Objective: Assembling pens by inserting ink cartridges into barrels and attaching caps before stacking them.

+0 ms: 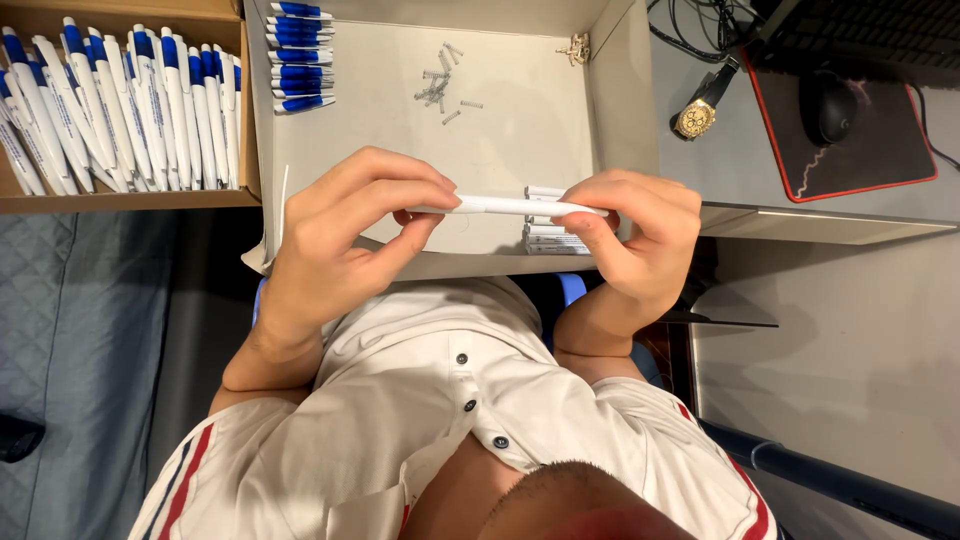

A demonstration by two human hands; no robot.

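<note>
I hold a white pen barrel [510, 206] level between both hands, above the near edge of a shallow cardboard tray [520, 120]. My left hand [345, 235] pinches its left end with thumb and fingers. My right hand [640, 235] grips its right end. Under my right fingers lies a small stack of white pen barrels [545, 235]. Blue-and-white pen caps [300, 55] are stacked in the tray's far left corner. Small metal springs [440, 88] are scattered at the tray's far middle.
A cardboard box [120, 200] at the left holds several finished white pens with blue tops [120, 105]. A gold wristwatch [697, 115], a black mouse [828, 105] on a red-edged mouse pad [880, 150] and cables lie on the grey desk at the right.
</note>
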